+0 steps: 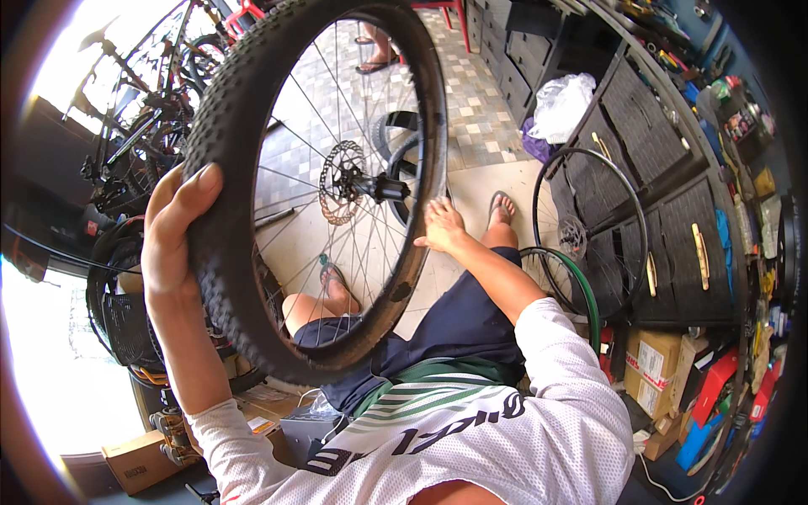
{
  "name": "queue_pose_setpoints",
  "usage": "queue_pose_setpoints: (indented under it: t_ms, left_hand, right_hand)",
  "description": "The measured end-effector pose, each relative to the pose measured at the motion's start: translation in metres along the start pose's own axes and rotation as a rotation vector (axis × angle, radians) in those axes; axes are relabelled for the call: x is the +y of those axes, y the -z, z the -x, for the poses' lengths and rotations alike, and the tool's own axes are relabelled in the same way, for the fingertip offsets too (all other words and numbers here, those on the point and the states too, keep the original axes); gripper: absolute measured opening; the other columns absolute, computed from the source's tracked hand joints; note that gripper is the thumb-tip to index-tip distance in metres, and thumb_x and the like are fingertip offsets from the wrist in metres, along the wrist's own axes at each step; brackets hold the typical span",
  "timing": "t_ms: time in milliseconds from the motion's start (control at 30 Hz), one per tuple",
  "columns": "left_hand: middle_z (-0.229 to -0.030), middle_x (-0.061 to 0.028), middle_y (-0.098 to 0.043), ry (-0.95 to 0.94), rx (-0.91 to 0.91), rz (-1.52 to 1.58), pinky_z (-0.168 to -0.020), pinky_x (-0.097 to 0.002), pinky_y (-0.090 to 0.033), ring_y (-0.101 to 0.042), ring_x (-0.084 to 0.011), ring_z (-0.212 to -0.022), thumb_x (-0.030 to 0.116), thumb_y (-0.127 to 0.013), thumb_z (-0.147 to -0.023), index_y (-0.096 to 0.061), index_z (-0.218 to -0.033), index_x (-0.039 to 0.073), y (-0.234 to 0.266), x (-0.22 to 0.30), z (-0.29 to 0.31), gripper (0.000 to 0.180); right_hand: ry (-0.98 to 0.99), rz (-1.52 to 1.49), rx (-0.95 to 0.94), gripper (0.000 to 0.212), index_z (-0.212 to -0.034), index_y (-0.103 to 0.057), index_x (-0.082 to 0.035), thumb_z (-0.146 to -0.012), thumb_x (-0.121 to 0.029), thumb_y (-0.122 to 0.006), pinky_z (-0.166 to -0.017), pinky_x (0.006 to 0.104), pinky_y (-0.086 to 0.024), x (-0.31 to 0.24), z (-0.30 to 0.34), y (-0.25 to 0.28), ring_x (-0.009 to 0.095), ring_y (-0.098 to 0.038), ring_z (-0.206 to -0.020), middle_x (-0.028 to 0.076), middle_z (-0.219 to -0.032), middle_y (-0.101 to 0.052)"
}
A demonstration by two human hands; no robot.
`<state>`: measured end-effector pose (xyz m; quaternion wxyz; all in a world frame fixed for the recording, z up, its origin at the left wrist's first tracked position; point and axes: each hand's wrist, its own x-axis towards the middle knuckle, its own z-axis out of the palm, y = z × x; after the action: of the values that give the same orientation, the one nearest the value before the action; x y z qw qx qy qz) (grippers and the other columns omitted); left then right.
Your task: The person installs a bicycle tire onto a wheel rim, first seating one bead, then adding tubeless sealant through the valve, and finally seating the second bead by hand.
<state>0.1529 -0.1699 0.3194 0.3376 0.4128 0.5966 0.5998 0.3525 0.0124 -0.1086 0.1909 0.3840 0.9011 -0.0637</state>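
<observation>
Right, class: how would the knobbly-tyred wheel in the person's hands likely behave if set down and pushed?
The wheel, being round, would probably roll readily. Its knobbly tread should resist slipping. The thin, perforated brake disc might bend if knocked.

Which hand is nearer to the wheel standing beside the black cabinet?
Right. The right hand is at the raised tire's right edge, left of that wheel; the left hand, farther left, grips the tire's opposite side.
</observation>
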Motion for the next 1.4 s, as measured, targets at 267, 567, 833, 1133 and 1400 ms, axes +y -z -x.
queue_pose_setpoints:
  t_ms: [267, 567, 833, 1133, 1400]
  left_hand:
    - [-0.089, -0.0071, -0.070, -0.027, -0.077, -0.081, -0.066, -0.0236, -0.052, -0.065, -0.0113, -0.070, 0.033, -0.080, -0.076, -0.065, -0.114, -0.008, 0.004, -0.004, 0.021, 0.058]
    - [-0.089, -0.0077, -0.070, 0.070, -0.357, -0.036, -0.061, -0.0236, -0.052, -0.065, -0.0111, -0.069, 0.024, -0.080, -0.086, -0.066, -0.112, -0.008, -0.048, -0.083, -0.031, 0.044]
    - [-0.096, -0.0118, -0.072, 0.145, -0.454, -0.063, -0.069, -0.0279, -0.055, -0.068, -0.0148, -0.076, 0.025, -0.083, -0.081, -0.065, -0.117, -0.011, -0.085, -0.203, -0.066, 0.054]
    - [-0.101, -0.0114, -0.071, 0.162, -0.530, -0.086, -0.075, -0.0282, -0.053, -0.066, -0.0148, -0.083, 0.030, -0.081, -0.080, -0.065, -0.119, -0.008, -0.091, -0.347, -0.074, 0.056]
    - [-0.108, -0.0153, -0.070, 0.187, -0.549, -0.172, -0.086, -0.0329, -0.054, -0.067, -0.0219, -0.097, 0.034, -0.084, -0.081, -0.056, -0.132, -0.010, -0.062, -0.351, -0.087, 0.073]
  right_hand:
    - [0.029, -0.250, 0.101, 0.083, -0.146, -0.054, -0.004, -0.093, -0.068, -0.055, -0.127, 0.0532, -0.011, 0.025, -0.010, -0.005, 0.030, -0.022, -0.157, 0.016, -0.162, -0.040]
    - [-0.087, -0.588, 0.430, 0.066, -0.140, -0.059, -0.004, -0.093, -0.048, -0.067, -0.120, 0.0489, -0.031, 0.048, 0.058, -0.033, 0.038, -0.042, -0.144, 0.021, -0.149, -0.053]
    - [-0.219, -0.881, 0.638, 0.060, -0.121, -0.069, 0.003, -0.095, -0.051, -0.066, -0.106, 0.0447, -0.046, 0.055, 0.114, -0.062, 0.038, -0.063, -0.120, 0.023, -0.123, -0.069]
    - [-0.280, -0.824, 0.783, 0.055, -0.114, -0.072, -0.001, -0.098, -0.052, -0.063, -0.096, 0.0439, -0.051, 0.049, 0.112, -0.058, 0.037, -0.069, -0.105, 0.020, -0.107, -0.075]
    - [-0.273, -0.717, 0.798, 0.051, -0.111, -0.073, -0.003, -0.098, -0.051, -0.062, -0.091, 0.0434, -0.052, 0.048, 0.113, -0.059, 0.035, -0.071, -0.097, 0.016, -0.100, -0.076]
